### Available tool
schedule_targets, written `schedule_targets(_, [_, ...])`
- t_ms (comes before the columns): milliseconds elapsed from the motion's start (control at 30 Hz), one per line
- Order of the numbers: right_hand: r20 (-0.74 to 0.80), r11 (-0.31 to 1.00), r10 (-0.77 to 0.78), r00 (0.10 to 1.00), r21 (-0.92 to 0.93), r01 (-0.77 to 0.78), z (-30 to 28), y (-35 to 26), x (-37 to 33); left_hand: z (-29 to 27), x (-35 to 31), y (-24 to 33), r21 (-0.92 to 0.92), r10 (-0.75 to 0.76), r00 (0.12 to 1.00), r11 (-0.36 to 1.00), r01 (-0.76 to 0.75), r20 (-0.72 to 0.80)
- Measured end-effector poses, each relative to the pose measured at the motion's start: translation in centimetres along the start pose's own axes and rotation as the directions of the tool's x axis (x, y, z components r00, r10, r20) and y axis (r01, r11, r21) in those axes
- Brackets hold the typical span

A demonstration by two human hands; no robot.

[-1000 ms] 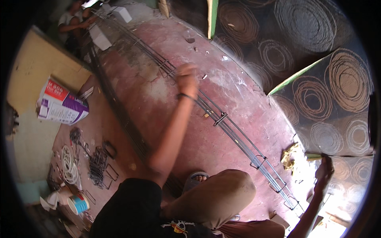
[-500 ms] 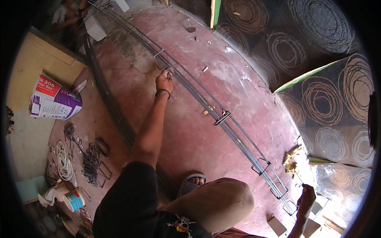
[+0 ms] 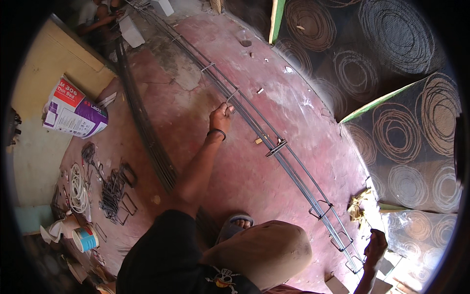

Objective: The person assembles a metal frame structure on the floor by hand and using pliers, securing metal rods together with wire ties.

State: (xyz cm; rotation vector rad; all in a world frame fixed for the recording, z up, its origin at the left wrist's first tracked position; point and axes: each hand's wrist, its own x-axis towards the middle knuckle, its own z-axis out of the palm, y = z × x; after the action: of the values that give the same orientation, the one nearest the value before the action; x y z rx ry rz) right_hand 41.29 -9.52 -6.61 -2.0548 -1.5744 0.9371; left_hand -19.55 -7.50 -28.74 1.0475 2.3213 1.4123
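Note:
A long, narrow cage of steel bars (image 3: 298, 179) runs from the far left to the near right, with square wire stirrups around it. My left hand (image 3: 222, 122) is closed on one stirrup (image 3: 232, 94) at the near side of the bars. Farther down, several stirrups sit bunched together (image 3: 276, 147), and single ones (image 3: 320, 209) are spaced toward the near end. My right hand (image 3: 377, 247) is closed beside that end; a thin dark line sticks up from it, too small to name.
Loose bars (image 3: 142, 120) lie along the floor at left, near a pile of bent stirrups (image 3: 115, 196), a coiled white cord (image 3: 78, 188), a tub (image 3: 85, 239) and a printed bag (image 3: 76, 110). Patterned sheeting (image 3: 401, 132) borders the right. Another person (image 3: 100, 19) is at the far left.
My left hand has moved along the bars toward the near right, bringing the stirrup with it. My right hand stays almost in place. The view has shifted slightly.

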Motion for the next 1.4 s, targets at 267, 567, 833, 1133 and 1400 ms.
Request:
schedule_targets(267, [0.016, 0.990, -0.140, 0.990, 0.029, 0.139, -0.3, 0.2, 1.2, -0.4, 0.4, -2.3, 0.053, -0.063, 0.992, 0.997, 0.058, 0.106])
schedule_targets(567, [0.074, 0.994, -0.102, 0.992, 0.033, 0.100, 2.4, -1.8, 2.0, -3.9, 5.8, -3.9, -0.140, -0.213, 0.948, 0.973, 0.183, -0.238])
schedule_targets(833, [0.146, 0.999, -0.053, 0.988, 0.010, 0.052, 4.5, -1.6, 3.7, -4.8, 17.8, -3.3, 0.547, 0.167, 0.937, 0.837, 0.030, -0.307])
schedule_targets(1133, [0.091, 0.997, 0.063, 0.994, 0.037, -0.067, 3.7, 1.6, 5.0, -6.2, 21.7, -5.9, 0.482, 0.157, 0.986, 0.861, -0.160, 0.048])
schedule_targets(1400, [0.085, 0.994, 0.058, 0.995, 0.092, -0.066, 4.3, 0.6, 4.8, -7.6, 24.8, -5.8, 0.629, 0.266, 0.960, 0.732, -0.263, 0.092])
